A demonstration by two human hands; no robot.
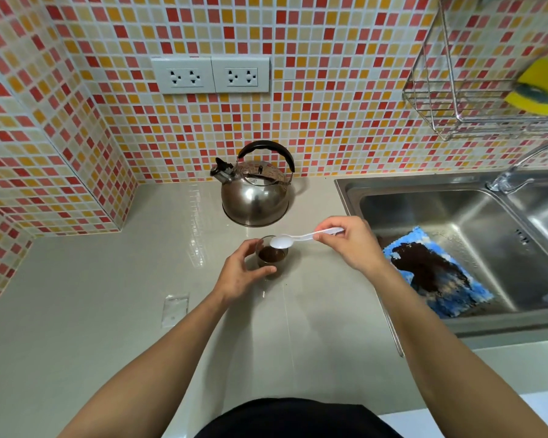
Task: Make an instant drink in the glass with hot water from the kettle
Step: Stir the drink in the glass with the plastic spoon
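Steadying the glass on the counter, the left hand is curling around its near and left side, thumb and fingers touching the wall in a loose hold rather than a full clamp. The glass is already holding dark brown liquid to about half its height, so the powder and the water look to be in. The right hand is pinching the handle of a white plastic spoon between thumb and fingertips, and the spoon's bowl is hovering over the far rim of the glass, not dipped in; whether it is carrying anything I cannot tell. By my reading the drink is nearly made, and what is remaining is stirring, or perhaps one more spoonful going in.

A clear empty packet is lying flat on the counter, left of the left forearm; any print on it is too faint to read. To the right of the right hand the sink is holding a blue cloth stained dark brown.

Just beyond both hands the kettle is standing upright on the counter, lid on, spout pointing left, apart from the glass. It is showing no readable brand. Farther still, the wall sockets are bearing no legible writing
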